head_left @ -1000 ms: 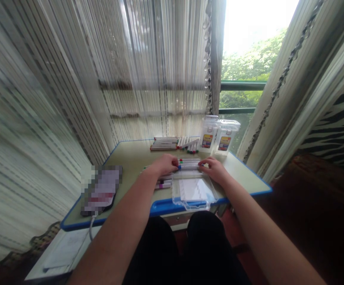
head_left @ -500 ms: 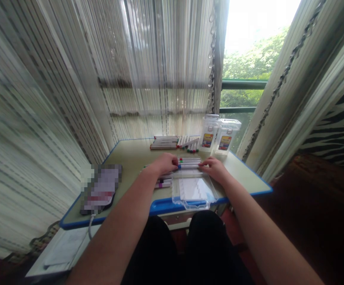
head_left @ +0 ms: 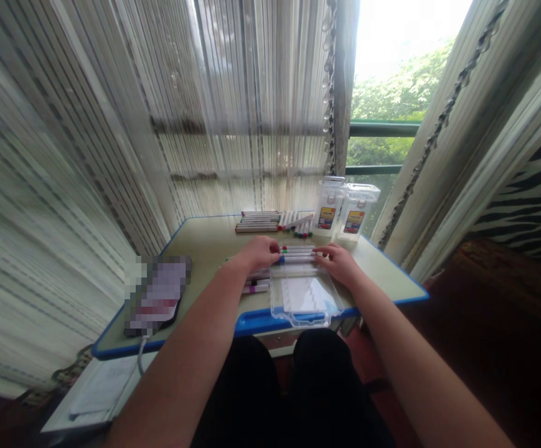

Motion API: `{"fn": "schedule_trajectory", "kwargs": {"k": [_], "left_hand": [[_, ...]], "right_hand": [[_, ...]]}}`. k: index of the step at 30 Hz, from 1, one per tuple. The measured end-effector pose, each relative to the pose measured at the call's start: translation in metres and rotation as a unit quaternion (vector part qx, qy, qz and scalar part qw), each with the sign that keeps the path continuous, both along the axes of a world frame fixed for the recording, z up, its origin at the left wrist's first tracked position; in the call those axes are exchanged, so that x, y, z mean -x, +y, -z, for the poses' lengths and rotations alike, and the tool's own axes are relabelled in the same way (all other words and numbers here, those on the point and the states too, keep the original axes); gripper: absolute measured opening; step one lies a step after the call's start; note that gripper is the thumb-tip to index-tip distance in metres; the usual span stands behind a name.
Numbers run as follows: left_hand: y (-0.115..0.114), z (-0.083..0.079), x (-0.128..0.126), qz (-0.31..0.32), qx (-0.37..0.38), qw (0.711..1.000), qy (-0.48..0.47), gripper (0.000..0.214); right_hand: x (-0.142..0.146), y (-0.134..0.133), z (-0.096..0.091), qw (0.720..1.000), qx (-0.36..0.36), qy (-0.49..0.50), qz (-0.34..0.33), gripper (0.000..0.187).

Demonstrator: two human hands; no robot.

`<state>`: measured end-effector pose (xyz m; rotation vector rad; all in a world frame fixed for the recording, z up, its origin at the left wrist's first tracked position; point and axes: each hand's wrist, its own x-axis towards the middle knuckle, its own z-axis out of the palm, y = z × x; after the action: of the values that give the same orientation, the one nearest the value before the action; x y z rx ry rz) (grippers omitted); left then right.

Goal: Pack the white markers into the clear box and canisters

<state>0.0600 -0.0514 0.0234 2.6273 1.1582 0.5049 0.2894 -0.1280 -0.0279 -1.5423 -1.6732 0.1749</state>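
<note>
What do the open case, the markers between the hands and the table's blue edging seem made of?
Case: likely glossy hard plastic; see-through, with bright reflections.
Markers: probably smooth plastic, judging by their even white barrels.
Edging: perhaps molded plastic, uniformly blue with some sheen; painted wood remains possible.

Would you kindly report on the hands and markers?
Left hand at coloured ends, right hand at opposite ends. Markers side by side in open transparent case. Two upright cases farther back, untouched.
</note>
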Motion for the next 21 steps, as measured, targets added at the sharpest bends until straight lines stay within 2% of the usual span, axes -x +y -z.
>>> {"fn": "schedule_trajectory", "kwargs": {"k": [5, 15, 18, 21], "left_hand": [[-0.0004, -0.0025, 0.0003, -0.036, -0.02, 0.999, 0.026, 0.019], [-0.0004, -0.0025, -0.0006, -0.023, -0.02, 0.999, 0.041, 0.025], [-0.0011, -0.0037, -0.0011, -0.03, -0.005, 0.999, 0.018, 0.028], [-0.0015, -0.0051, -0.0013, -0.046, 0.008, 0.997, -0.054, 0.038]], "right_hand": [[0.0003, 0.0002, 0.0007, 1.0, 0.009, -0.019, 0.004, 0.025], [-0.0008, 0.0005, 0.001, 1.0, 0.004, -0.008, 0.002, 0.028], [-0.0016, 0.001, 0.0025, 1.0, -0.003, -0.008, 0.0, 0.028], [-0.0002, 0.0009, 0.0022, 1.0, -0.018, 0.005, -0.008, 0.029]]}}
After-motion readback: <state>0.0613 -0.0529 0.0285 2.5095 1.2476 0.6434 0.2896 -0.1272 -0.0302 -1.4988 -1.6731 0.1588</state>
